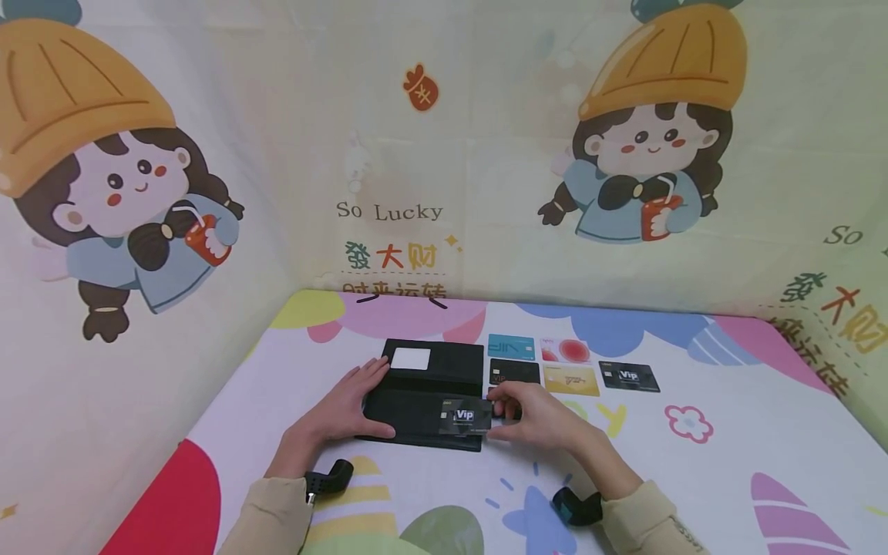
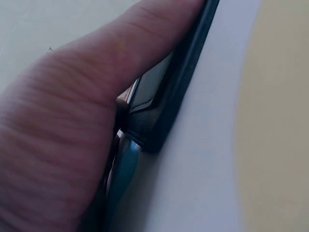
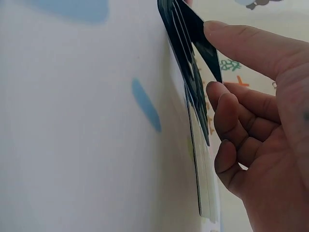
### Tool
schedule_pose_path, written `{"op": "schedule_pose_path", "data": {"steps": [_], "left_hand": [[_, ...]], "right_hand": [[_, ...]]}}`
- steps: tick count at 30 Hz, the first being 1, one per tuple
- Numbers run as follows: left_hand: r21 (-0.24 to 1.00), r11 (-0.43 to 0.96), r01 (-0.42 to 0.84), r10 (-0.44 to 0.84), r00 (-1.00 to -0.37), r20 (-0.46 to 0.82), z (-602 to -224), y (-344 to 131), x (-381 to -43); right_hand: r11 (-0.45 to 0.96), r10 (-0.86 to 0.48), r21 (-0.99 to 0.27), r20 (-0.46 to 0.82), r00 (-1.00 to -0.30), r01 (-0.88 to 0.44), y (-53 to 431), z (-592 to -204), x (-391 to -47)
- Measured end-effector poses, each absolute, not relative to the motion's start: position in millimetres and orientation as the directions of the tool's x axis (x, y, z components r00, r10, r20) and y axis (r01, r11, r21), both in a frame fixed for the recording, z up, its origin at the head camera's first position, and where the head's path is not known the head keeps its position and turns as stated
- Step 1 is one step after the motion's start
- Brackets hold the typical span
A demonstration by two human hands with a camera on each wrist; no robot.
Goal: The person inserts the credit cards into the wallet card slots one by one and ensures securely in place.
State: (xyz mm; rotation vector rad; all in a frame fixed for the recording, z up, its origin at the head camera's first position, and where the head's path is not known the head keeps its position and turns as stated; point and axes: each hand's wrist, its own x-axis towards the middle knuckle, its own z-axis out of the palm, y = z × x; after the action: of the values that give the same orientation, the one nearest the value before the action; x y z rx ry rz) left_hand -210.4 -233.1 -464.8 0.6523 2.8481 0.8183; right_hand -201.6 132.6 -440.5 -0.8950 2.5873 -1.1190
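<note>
A black wallet (image 1: pixel 416 412) lies unfolded on the table, a white rectangle (image 1: pixel 411 358) showing on its upper half. My left hand (image 1: pixel 347 405) rests on the wallet's left side, fingers spread, with its thumb (image 2: pixel 145 34) pressing the lower half. My right hand (image 1: pixel 537 416) pinches the right edge of a black card (image 1: pixel 465 417) printed "Vip", which lies over the lower right part of the wallet. In the right wrist view the card (image 3: pixel 205 46) is tilted away from the wallet, between thumb and index finger; the other fingers curl below.
Right of the wallet lie a teal card (image 1: pixel 511 347), a white card with red circles (image 1: pixel 565 351), a black card (image 1: pixel 514 372), a gold card (image 1: pixel 571 380) and another black "Vip" card (image 1: pixel 629 376). A patterned cloth (image 1: pixel 728 408) covers the table; printed fabric (image 1: pixel 486 169) hangs behind.
</note>
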Motion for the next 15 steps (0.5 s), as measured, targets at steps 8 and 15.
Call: {"op": "schedule_pose_path", "data": {"steps": [8, 15], "left_hand": [[0.524, 0.766, 0.372, 0.429, -0.903, 0.014, -465, -233, -211], [0.529, 0.761, 0.376, 0.432, -0.902, 0.019, -466, -232, -210]], "right_hand": [[0.538, -0.599, -0.703, 0.068, -0.798, -0.464, 126, -440, -202], [0.554, -0.589, -0.700, 0.053, -0.807, -0.451, 120, -441, -202]]}}
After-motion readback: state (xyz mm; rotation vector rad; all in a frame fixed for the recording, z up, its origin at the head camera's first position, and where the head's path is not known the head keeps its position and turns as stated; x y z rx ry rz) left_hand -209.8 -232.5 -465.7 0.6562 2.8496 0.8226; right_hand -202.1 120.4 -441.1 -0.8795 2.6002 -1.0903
